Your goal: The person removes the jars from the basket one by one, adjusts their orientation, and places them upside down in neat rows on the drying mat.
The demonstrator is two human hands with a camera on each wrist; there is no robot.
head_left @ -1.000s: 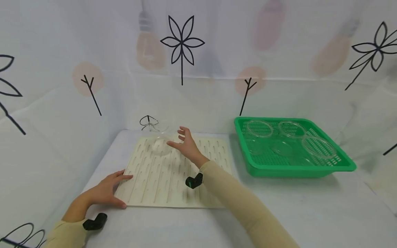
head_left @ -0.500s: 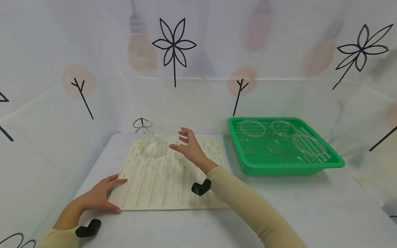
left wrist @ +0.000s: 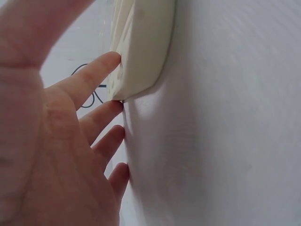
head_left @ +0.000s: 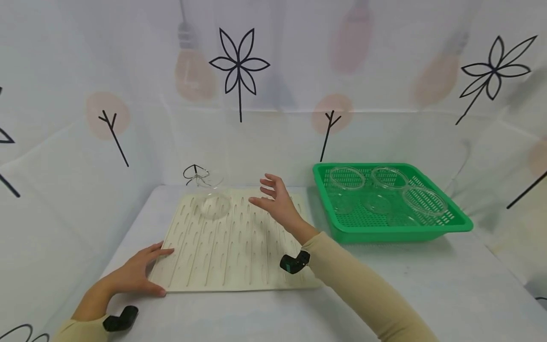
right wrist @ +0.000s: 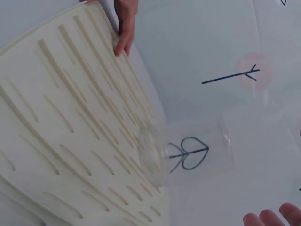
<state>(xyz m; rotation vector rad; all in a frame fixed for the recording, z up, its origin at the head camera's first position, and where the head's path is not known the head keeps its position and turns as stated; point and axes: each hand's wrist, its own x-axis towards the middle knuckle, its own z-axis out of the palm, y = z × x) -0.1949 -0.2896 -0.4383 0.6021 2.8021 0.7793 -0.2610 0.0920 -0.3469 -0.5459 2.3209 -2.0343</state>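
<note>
A clear cup (head_left: 215, 205) stands upright on the far left part of a cream ridged mat (head_left: 231, 251). My right hand (head_left: 279, 205) hovers above the mat, right of the cup and apart from it, fingers loosely bent around nothing. In the right wrist view the cup (right wrist: 151, 157) shows plainly, and only fingertips (right wrist: 270, 219) of that hand appear at the lower right. At the mat's near left corner rests my left hand (head_left: 134, 273), thumb and fingers spread. The left wrist view has its fingertips (left wrist: 113, 61) touching the mat's thick edge (left wrist: 148, 47).
To the right, a green plastic basket (head_left: 397, 234) holds three clear cups (head_left: 378, 203). White cloth covers the table (head_left: 384, 294). A printed white curtain (head_left: 278, 142) rises behind the mat and along the left side.
My right hand has drawn away from the cup to the right. The left hand stays at the mat's edge, and the head view has turned slightly right.
</note>
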